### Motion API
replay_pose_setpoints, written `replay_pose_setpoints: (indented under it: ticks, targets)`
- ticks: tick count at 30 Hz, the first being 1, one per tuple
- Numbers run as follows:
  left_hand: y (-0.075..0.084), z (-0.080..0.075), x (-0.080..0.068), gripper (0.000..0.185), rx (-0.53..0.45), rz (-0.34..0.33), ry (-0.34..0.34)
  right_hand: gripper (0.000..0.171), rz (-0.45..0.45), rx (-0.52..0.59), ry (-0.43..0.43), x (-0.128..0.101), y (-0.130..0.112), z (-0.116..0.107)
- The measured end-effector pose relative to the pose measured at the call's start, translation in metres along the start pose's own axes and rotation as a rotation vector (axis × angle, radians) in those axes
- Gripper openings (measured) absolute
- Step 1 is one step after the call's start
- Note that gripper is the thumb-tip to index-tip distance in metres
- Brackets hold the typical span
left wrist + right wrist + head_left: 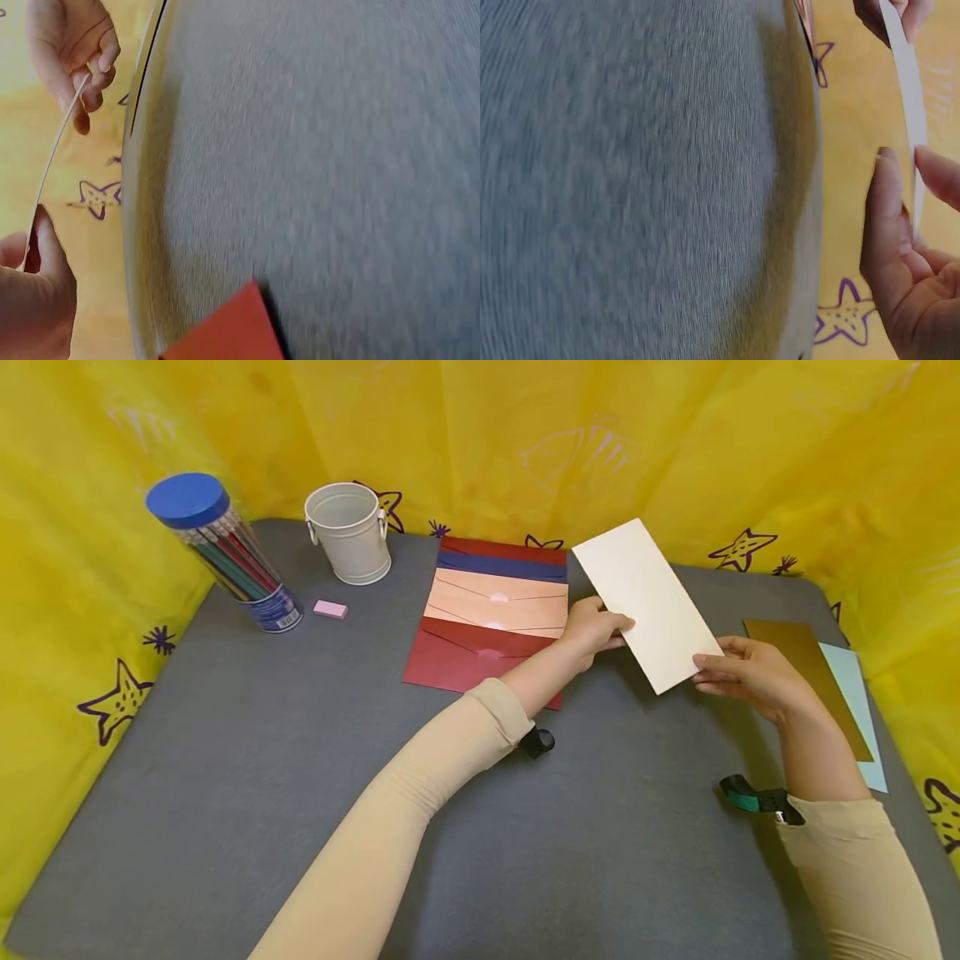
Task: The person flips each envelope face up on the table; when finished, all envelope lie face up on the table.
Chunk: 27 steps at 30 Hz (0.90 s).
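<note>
Both hands hold a cream card (647, 602) up over the gray table (300, 760). The left hand (592, 628) pinches its 9 o'clock edge, probably thumb on top. The right hand (742, 672) pinches its 4 o'clock corner.

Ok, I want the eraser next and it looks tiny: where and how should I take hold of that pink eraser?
Probably pinch the pink eraser across its two long sides, coming straight down from above. It lies flat on the grey table, a low small block, with bare mat around it. The pencil tube leans just to its left, so approach from the right.
</note>
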State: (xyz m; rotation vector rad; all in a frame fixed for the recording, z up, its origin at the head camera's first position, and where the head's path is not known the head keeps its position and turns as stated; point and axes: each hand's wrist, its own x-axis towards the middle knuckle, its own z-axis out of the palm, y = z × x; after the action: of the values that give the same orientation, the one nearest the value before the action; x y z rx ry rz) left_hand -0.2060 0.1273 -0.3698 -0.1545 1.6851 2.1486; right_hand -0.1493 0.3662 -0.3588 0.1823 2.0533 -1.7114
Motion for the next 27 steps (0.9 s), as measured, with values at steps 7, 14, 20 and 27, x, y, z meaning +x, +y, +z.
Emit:
replay_pose_setpoints:
  ticks: [7, 14, 20, 27]
  targets:
    - [0.009, -0.015, 0.006, 0.014, -0.196, -0.004, 0.052, 0.017, -0.16, 0.5, -0.133, 0.008, -0.001, 0.016]
    - [0.009, -0.031, 0.01, 0.017, -0.239, -0.026, 0.034, 0.013, -0.21, 0.528, -0.056, 0.014, -0.009, 0.031]
    - [0.013, -0.062, 0.014, 0.014, -0.288, -0.014, 0.067, 0.015, -0.269, 0.564, -0.067, 0.016, -0.01, 0.035]
    - [0.026, -0.114, 0.011, 0.023, -0.153, 0.009, 0.122, 0.017, -0.264, 0.526, -0.085, 0.014, -0.008, 0.037]
